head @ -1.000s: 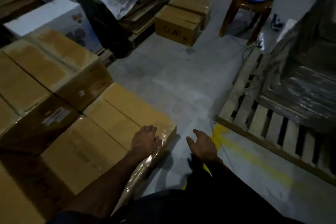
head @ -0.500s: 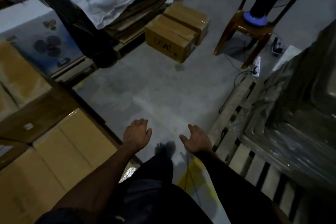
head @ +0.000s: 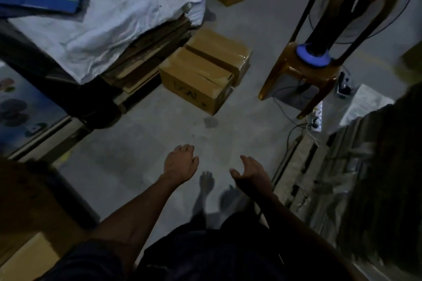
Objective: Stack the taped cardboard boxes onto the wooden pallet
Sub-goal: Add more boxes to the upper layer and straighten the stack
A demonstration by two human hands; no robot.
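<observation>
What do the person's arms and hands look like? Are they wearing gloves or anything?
No gloves. Both hands are bare: the left hand and the right hand show no rings or watch that I can make out in the dim light. The forearms are bare too. A dark short sleeve covers the upper left arm. The right sleeve is too dark to tell.
</observation>
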